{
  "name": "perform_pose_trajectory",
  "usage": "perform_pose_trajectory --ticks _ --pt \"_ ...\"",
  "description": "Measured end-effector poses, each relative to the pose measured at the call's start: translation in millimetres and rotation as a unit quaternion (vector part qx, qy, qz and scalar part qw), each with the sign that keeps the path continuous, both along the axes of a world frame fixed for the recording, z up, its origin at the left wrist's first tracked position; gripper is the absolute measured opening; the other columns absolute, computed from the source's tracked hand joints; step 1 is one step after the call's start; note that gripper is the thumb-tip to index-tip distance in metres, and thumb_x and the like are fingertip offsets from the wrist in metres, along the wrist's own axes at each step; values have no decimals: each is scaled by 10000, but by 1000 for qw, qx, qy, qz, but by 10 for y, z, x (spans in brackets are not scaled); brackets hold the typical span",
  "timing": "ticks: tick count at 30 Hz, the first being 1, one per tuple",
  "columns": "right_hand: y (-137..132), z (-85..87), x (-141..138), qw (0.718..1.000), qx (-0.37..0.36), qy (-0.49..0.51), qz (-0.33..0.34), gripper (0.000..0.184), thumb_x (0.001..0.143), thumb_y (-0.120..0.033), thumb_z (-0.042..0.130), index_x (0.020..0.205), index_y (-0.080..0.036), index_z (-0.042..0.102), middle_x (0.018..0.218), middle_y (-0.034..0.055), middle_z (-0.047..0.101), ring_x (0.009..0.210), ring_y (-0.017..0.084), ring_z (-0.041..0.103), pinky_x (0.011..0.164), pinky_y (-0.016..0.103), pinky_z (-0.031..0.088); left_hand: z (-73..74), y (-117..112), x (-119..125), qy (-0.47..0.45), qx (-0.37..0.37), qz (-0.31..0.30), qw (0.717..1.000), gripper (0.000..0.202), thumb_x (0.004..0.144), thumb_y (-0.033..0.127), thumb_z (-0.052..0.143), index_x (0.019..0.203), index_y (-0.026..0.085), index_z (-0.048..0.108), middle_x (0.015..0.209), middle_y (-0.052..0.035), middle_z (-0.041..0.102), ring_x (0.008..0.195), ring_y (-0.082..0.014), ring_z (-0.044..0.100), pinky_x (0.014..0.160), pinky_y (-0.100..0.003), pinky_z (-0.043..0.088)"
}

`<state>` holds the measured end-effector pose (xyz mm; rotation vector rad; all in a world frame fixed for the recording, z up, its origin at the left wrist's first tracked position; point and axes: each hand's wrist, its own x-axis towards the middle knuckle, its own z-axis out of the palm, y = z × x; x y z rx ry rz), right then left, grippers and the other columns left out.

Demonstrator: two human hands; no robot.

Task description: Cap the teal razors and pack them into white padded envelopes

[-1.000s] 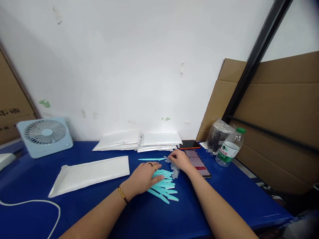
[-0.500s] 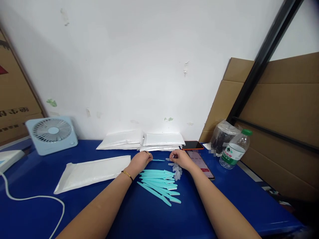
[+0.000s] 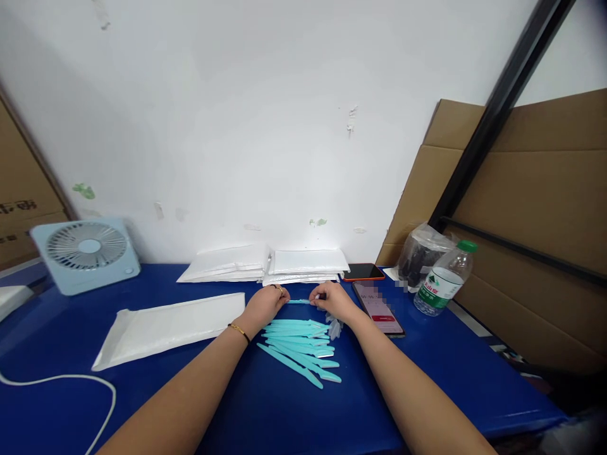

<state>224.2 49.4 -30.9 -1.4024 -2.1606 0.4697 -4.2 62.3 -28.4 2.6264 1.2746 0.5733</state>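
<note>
My left hand (image 3: pixel 263 305) and my right hand (image 3: pixel 332 299) both pinch the ends of one thin teal razor stick (image 3: pixel 298 301) just above the blue table (image 3: pixel 427 373). Nearer to me lies a loose pile of several teal sticks (image 3: pixel 298 346). A few clear plastic caps (image 3: pixel 334 326) lie under my right wrist. My left hand wears rings and a gold bracelet.
A white padded envelope (image 3: pixel 165 328) lies to the left, with stacks of more envelopes (image 3: pixel 265 265) by the wall. Two phones (image 3: pixel 379 308) and a water bottle (image 3: pixel 443 279) sit right. A small fan (image 3: pixel 85 254) and white cable (image 3: pixel 71 385) are left. Cardboard stands right.
My left hand left the pile of teal sticks and moved up to the single stick. My right hand moved left to the stick's other end; both now pinch it.
</note>
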Motion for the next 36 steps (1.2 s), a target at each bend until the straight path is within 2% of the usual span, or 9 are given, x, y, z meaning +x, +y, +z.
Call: perform_pose_trajectory --ticks 5,10,12,14,19,23,28,31,36 --pt "-68 151 140 999 42 -13 11 143 744 -257 587 801 -223 714 801 25 650 764 156 574 702 247 407 42 -55 -12 -29 28 32 999 202 803 261 511 960 214 630 983 -44 606 896 -174 553 776 -255 408" --pt "-180 272 296 998 12 -56 11 90 670 -267 662 724 -212 709 819 29 608 815 169 546 696 238 392 123 -153 -30 -16 -81 -39 996 160 734 348 583 814 234 662 844 4 628 750 -134 565 642 -208 400" --pt "-192 260 287 998 -6 -66 12 90 647 -260 679 710 -200 702 832 29 604 827 171 542 685 229 386 131 -176 -20 9 -109 -48 993 132 700 326 605 772 234 667 798 13 638 710 -129 563 599 -202 381" --pt "-183 230 261 998 -15 -66 11 93 644 -266 683 701 -194 695 836 27 604 834 171 540 681 224 380 130 -187 -12 32 -119 -27 992 100 703 291 588 727 226 661 741 16 643 666 -125 559 565 -204 360" --pt "-144 169 221 998 -4 -57 -9 74 662 -273 675 690 -210 702 807 15 610 814 162 540 693 227 372 107 -176 -46 14 -39 79 996 137 758 287 522 713 213 628 784 1 650 684 -140 565 579 -229 353" --pt "-136 150 190 999 19 -49 -8 73 677 -290 677 703 -232 714 808 13 617 836 165 540 719 235 368 68 -148 -77 -24 -60 56 996 141 724 352 576 752 222 625 788 2 641 719 -144 570 585 -219 371" --pt "-140 147 166 997 33 -62 -15 67 685 -288 677 704 -236 714 812 14 626 851 170 539 735 247 356 47 -118 -77 -30 -97 57 993 97 722 298 573 737 214 619 724 13 643 654 -125 566 554 -209 365" --pt "-145 150 182 996 43 -70 -23 57 683 -290 682 678 -240 710 803 9 630 847 170 537 766 263 341 56 -109 -91 -27 -94 69 993 81 713 286 581 721 216 622 706 19 648 642 -124 568 551 -211 360" --pt "-111 94 168 997 47 -53 -19 80 687 -321 686 683 -248 717 789 10 632 840 172 539 747 266 339 64 -95 -105 -32 -102 51 993 98 719 286 576 719 205 632 718 6 652 653 -124 574 557 -206 366"
